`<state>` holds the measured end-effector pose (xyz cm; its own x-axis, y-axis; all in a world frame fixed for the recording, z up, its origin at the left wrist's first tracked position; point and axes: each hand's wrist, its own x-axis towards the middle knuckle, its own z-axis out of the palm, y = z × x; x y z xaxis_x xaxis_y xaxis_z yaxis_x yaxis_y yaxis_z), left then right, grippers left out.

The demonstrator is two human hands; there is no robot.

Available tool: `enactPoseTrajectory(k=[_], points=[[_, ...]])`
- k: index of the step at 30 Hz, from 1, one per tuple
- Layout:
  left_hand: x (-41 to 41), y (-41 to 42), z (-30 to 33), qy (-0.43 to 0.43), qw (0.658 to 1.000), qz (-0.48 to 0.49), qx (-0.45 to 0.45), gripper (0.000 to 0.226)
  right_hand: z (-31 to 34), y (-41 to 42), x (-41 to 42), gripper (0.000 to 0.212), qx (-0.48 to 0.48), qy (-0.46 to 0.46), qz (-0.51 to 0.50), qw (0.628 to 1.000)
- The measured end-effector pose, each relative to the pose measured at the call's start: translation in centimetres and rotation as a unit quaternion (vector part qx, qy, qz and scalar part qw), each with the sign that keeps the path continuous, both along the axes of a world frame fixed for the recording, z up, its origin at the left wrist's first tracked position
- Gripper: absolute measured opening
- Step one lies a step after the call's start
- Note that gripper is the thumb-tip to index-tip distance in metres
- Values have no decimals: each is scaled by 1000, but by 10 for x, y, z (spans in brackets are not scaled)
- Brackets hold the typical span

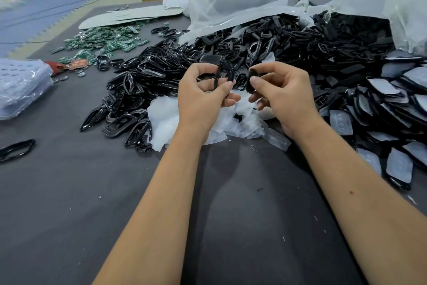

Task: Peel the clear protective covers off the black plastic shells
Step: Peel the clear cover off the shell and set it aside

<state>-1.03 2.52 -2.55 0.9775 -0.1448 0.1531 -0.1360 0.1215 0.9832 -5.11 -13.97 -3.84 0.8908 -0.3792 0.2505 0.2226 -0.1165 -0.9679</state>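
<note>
From the head camera, the left hand (203,92) pinches a black ring-shaped shell frame (223,74) between thumb and fingers, holding it upright above the table. Just to its right, apart by a narrow gap, the right hand (280,92) grips a second black shell piece (250,81), thumb pressed on its near face; whether a clear cover is on it cannot be told.

Directly beneath both grips lies a heap of peeled clear covers (242,123), its near edge ragged and spilling toward the wrists. Beyond and to the left of the grips spreads a pile of glossy black frames (138,90); one stray frame (16,149) lies well apart, near the table's left edge. To the right of the right hand, covered shells (392,109) are stacked thickly, reaching the right border of the view. Behind them a white plastic bag (235,0) gapes open over more black parts. Green circuit boards (104,42) lie far left of the grips.

The grey table (254,227), on the near side of the hands, is the widest open ground, between and beside the forearms.
</note>
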Motion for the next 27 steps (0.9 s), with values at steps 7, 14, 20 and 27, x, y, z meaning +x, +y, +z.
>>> enactPoseTrajectory(k=[7,14,20,27], points=[[-2,0,2,-23,999,-21,10,50,4,2,-3,20,34,-44,21,998],[0,-1,-2,-54,992,102,43,15,9,5,-6,6,93,-32,19,995],[2,-3,-8,-34,984,152,82,19,9,8,-7,9,72,-27,13,997],[0,-13,-8,12,995,101,8,8,3,12,-4,11,16,-1,11,1000]])
